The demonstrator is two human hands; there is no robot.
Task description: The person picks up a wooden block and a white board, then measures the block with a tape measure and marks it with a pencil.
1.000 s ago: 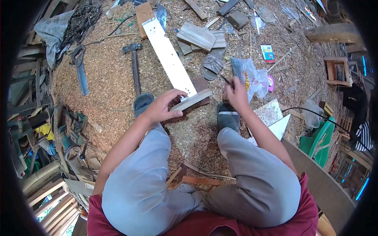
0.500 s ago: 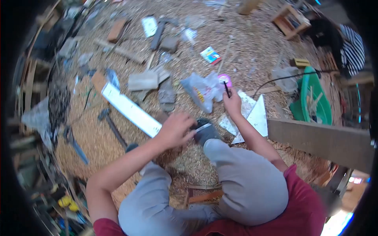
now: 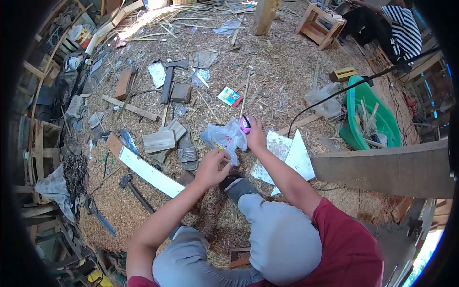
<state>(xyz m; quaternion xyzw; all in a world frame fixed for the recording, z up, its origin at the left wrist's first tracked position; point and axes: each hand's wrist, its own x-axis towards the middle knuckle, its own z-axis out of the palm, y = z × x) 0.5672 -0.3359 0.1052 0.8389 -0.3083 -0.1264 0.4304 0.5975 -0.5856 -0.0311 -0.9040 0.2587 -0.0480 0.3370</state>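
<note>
My left hand (image 3: 212, 168) reaches forward with thumb and fingers apart, fingertips at the lower edge of a crumpled clear plastic bag (image 3: 225, 137). Just right of the bag, my right hand (image 3: 256, 136) is closed around a slim black pen (image 3: 246, 120). Its fingers also lie against a round pink tape measure (image 3: 245, 126), partly hidden by them. Below my left hand, a long white curved strip (image 3: 148, 170) lies on the shavings. White flat pieces (image 3: 297, 158) lie under my right forearm.
A hammer (image 3: 136, 192) and a handsaw (image 3: 100, 216) lie at left; an axe (image 3: 168, 81) lies farther ahead. At right stand a green tub (image 3: 355, 122) of wood scraps and a thick beam (image 3: 382, 170). A person in a striped shirt (image 3: 406, 33) sits at far right.
My left hand has moved forward from beside my foot to the bag's edge. My right hand has come closer onto the pink tape measure. The view has tilted up.
</note>
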